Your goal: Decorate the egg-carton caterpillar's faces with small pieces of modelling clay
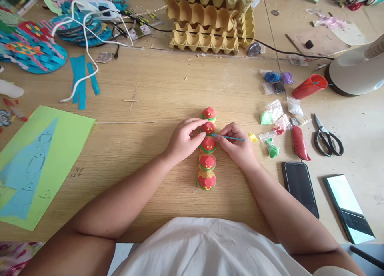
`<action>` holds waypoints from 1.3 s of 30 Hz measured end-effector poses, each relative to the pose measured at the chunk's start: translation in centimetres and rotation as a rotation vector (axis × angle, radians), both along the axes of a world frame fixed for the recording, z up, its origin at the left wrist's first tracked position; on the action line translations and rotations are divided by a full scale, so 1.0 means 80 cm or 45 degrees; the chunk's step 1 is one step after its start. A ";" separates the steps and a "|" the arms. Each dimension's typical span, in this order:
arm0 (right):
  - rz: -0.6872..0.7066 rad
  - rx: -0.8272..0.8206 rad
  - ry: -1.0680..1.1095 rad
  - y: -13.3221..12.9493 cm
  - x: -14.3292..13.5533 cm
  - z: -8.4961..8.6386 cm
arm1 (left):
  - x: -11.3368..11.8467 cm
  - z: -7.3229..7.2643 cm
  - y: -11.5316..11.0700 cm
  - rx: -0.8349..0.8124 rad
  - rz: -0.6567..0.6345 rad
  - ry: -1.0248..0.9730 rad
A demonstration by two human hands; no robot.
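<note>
A strip of egg carton cups [207, 163] stands upright in the picture on the wooden table. Its several domes are covered in red, with green rims and small yellow faces. My left hand [188, 138] grips it from the left, thumb and fingers at the second dome from the far end. Pinched in my right hand [235, 145] is a thin blue clay-modelling tool [231, 138]. The tool's tip touches or nearly touches the lower edge of that second dome. A small lump of yellow clay [252, 137] lies just beyond my right hand.
Bags of coloured clay [272, 148], a red cutter [300, 142], scissors [327, 138], a red cup [310, 87] and two phones [301, 188] lie right. Egg cartons [207, 24] are stacked behind. Left are green paper [66, 136] and a white cable [85, 32].
</note>
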State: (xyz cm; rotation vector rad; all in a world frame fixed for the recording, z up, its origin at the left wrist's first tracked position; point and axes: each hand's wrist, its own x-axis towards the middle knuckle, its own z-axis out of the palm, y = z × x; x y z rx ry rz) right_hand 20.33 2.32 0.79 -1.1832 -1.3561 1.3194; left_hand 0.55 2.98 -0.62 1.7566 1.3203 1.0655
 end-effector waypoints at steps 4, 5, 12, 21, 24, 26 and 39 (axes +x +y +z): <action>0.018 0.013 -0.016 0.001 0.001 0.001 | 0.000 0.000 0.000 -0.010 -0.004 -0.003; 0.024 0.014 -0.026 0.001 0.002 0.001 | -0.001 0.000 -0.001 -0.013 -0.004 -0.007; 0.033 0.054 -0.050 0.002 0.004 -0.003 | -0.001 0.002 -0.001 -0.031 0.000 -0.006; 0.036 0.062 -0.070 0.001 0.004 -0.004 | -0.001 0.001 -0.001 -0.015 -0.002 -0.012; 0.035 0.069 -0.067 0.002 0.003 -0.004 | -0.001 0.001 -0.001 -0.025 0.002 -0.013; 0.036 0.060 -0.064 0.002 0.003 -0.004 | -0.001 0.002 -0.001 -0.026 -0.001 -0.011; 0.030 0.068 -0.076 0.002 0.003 -0.005 | -0.001 0.000 0.000 -0.020 -0.008 -0.013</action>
